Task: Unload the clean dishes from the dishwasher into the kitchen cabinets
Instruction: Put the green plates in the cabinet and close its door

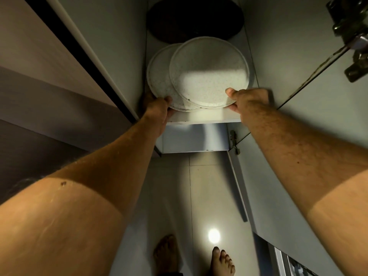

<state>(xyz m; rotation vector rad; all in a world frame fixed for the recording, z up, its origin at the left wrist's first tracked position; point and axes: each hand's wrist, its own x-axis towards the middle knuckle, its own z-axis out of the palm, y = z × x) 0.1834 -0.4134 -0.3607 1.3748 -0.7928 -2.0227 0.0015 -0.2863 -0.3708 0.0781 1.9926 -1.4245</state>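
Behind the plates, at the top centre of the frame, a dark round dish (pixel 195 18) fills the back of the cabinet shelf (pixel 205 115), its near edge just beyond the upper plate's far rim. Cabinet walls close in on both sides of the shelf, and an open cabinet door (pixel 310 56) stands along the right, with a metal hinge (pixel 356 46) at the upper right corner and a smaller hinge (pixel 233 141) lower down by the shelf's right end.

Two pale speckled plates sit at the centre of the frame on the front of the shelf. The upper plate (pixel 209 72) lies shifted to the right over the lower plate (pixel 159 76), which shows as a crescent on the left. Their near rims reach out to the shelf's front lip.

At the lower left of the plates, the left hand (pixel 157 108) grips the near rim of the lower plate, thumb on top and fingers tucked beneath, out of sight. At the lower right, the right hand (pixel 249 100) clamps the near rim of the upper plate, thumb pressed flat on its face and fingers curled under the edge.

Below the shelf, a second, paler shelf front is lit. Further down, a glossy tiled floor (pixel 209 196) carries a bright round reflection of a lamp, and two bare feet (pixel 223 261) stand at the bottom centre.
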